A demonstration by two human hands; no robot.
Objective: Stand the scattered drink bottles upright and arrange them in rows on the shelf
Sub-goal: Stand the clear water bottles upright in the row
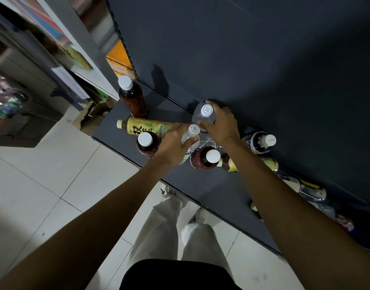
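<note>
Both hands wrapped around clear bottles, left hand [175,143] on the small bottle [191,136], right hand [221,124] on the water bottle [204,116] behind it — I'd set each flat before letting go.

A pale tiled floor [44,185] is seen below. Torn cardboard [92,116] lies beside an orange box [119,59]. Light trousers [169,231] and white shoes [198,215] are visible.
</note>
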